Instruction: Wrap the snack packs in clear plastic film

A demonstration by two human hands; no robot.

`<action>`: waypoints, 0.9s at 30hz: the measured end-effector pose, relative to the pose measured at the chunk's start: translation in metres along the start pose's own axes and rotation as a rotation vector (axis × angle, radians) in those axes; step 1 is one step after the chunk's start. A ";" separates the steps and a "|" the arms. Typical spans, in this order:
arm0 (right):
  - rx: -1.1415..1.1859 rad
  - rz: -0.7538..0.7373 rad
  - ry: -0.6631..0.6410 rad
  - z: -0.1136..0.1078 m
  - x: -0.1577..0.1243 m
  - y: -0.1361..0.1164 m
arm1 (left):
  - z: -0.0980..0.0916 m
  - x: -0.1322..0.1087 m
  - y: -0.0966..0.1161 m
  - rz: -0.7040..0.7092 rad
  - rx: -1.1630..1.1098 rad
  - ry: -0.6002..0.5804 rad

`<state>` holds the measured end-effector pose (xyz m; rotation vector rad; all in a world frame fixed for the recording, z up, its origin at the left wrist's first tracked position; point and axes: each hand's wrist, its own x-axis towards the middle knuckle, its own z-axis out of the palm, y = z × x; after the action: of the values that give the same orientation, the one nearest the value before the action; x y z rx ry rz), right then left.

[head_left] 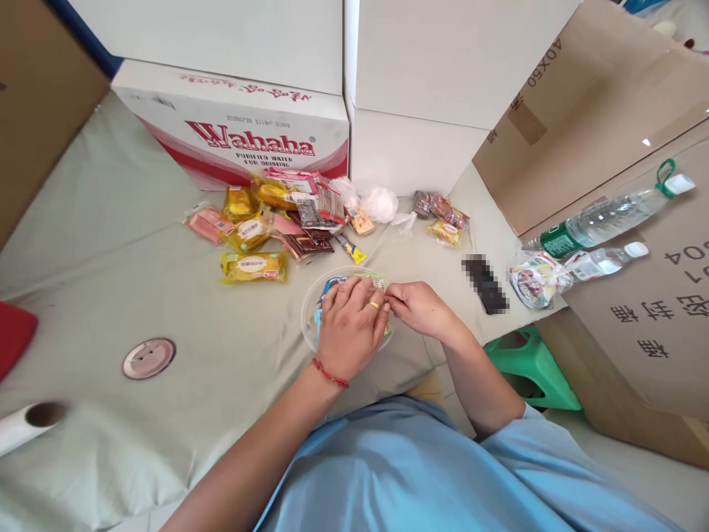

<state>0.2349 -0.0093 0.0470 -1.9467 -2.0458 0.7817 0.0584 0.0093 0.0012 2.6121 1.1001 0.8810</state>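
A clear round plastic bowl (306, 319) sits at the near edge of the cloth-covered table with several snack packets in it, one of them a blue packet (331, 284). My left hand (351, 325) lies over the bowl, fingers stretched out flat across the packets and hiding most of them. A green packet (377, 281) shows past its fingertips. At the bowl's right side my right hand (415, 307) is closed in a pinch. Its fingertips meet the fingers of my left hand, and what they hold is hidden.
Beyond the bowl lies a pile of wrapped snacks, with a yellow cake packet (253, 267) nearest. A Wahaha carton (238, 137) stands behind. On the right are a dark pixelated object (487, 284), a water bottle (603, 218) and a green stool (532, 369). A round lid-like disc (148, 358) lies left.
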 end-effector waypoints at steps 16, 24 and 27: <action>0.336 0.115 0.248 0.029 0.022 0.029 | -0.016 0.013 0.012 -0.015 0.113 -0.233; 0.374 0.067 0.289 0.034 0.026 0.044 | -0.011 0.019 0.013 -0.009 0.111 -0.275; 0.295 0.192 0.551 0.016 0.032 0.089 | -0.004 0.011 0.009 -0.005 0.078 -0.173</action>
<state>0.3000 0.0167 -0.0179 -1.9282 -1.3629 0.4723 0.0679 0.0103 0.0132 2.6864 1.1151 0.6092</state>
